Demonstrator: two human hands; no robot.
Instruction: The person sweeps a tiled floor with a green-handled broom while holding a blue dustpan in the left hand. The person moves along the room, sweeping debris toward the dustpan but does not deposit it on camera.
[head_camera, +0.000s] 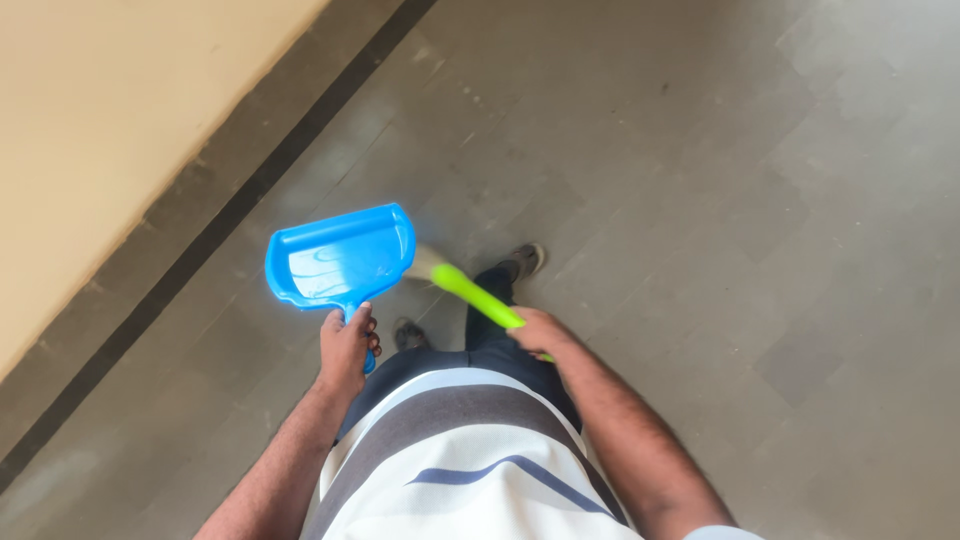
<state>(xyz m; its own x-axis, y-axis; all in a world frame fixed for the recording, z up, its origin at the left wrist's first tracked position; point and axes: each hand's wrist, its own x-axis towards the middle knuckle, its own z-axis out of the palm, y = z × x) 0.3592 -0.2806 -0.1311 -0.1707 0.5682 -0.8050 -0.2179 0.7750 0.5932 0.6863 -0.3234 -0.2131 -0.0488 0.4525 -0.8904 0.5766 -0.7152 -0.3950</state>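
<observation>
Left hand (347, 345) has its fingers wrapped round the handle of the blue dustpan (343, 258), held up off the grey floor (760, 250). Right of the dustpan, my right hand (540, 330) grips the green brush handle (476, 294), bristles blurry. Looks like mid-carry to me; next I'd lower the pan flat.
</observation>
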